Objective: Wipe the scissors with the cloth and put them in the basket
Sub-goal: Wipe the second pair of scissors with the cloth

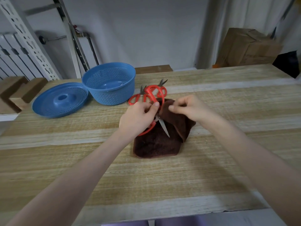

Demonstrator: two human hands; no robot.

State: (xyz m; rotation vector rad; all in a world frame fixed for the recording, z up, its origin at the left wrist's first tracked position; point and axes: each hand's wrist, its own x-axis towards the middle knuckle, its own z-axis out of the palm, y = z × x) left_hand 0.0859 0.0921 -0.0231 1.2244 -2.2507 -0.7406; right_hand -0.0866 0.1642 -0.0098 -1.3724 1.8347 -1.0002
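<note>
Pale wooden planks are forming the table [211, 168], with the blue mesh basket [112, 95] standing near its far edge. Just right of the basket, the left hand [138, 118] is gripping 1 pair of red-handled scissors [164, 128], the bare steel blade pointing toward the person over the brown cloth [156, 145]. The right hand [190, 110] is pinching a lifted fold of that cloth (dark and fuzzy). More red scissors [151, 93] are lying between basket and cloth. Bare table is stretching wide in front and right of the basket; its lid [48, 108] is lying just left. Print on the cardboard box [244, 48] behind is too blurred to read.
</note>
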